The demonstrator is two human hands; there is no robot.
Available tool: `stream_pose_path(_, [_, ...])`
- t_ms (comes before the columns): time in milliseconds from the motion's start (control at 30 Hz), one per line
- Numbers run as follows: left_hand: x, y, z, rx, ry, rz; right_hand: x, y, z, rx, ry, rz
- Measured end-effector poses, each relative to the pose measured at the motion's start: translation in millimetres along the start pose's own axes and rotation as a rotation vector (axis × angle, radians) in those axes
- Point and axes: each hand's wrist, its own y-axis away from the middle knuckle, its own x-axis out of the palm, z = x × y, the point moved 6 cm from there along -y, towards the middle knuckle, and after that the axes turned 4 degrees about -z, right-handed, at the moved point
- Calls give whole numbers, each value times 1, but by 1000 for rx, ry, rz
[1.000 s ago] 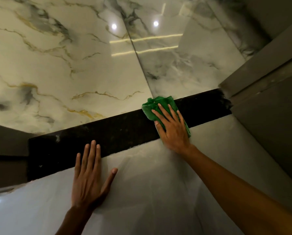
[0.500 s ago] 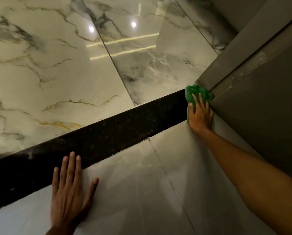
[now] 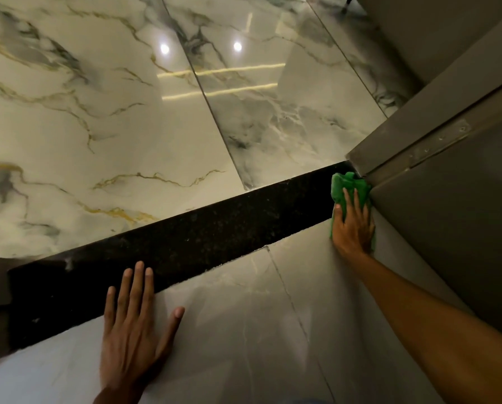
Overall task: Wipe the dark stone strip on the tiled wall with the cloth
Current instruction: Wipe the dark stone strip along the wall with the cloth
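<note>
A dark speckled stone strip (image 3: 185,246) runs diagonally across the wall, from lower left up to the right corner. At its right end a green cloth (image 3: 344,186) is pressed flat against the strip and the corner. My right hand (image 3: 353,228) lies over the cloth with its fingers spread, and covers the cloth's lower part. My left hand (image 3: 133,333) rests flat on the pale tile just below the strip, fingers apart, fingertips reaching onto the strip's lower edge.
Glossy marble-veined tiles (image 3: 112,112) lie above the strip and reflect ceiling lights. Plain grey tiles (image 3: 244,330) lie below it. A grey door and frame (image 3: 447,176) with a metal hinge plate close off the right side at the corner.
My right hand slid the cloth rightward along the strip from its middle to the corner by the door frame. My left hand stayed braced on the lower tile.
</note>
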Motion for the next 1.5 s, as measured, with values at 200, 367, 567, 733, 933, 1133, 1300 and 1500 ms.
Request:
stream_pose_path(200, [4,4,3,8,35,-10,10,12,28,108,-4,-34])
stream_pose_path(367, [-2,7,7,-20,73,-77,21,30,61,82,-10,-37])
stream_pose_path(567, [-5,16,26,-68,92,-115,34,60,103,-72,11,-8])
stream_pose_path(733, [-12,28,56,-151,75,-78,50,96,146,-225,-9,-4])
stream_pose_path(933, [-18,43,76,-238,62,-79,71,153,205,-508,-30,-7])
stream_pose_path(1133, [-20,51,86,-345,89,-119,88,212,259,-769,-62,42])
stream_pose_path(1300, [-23,67,99,-388,79,-115,98,254,297,-978,-90,115])
stream_pose_path(1500, [-25,85,111,-426,79,-85,106,288,336,-1199,-94,189])
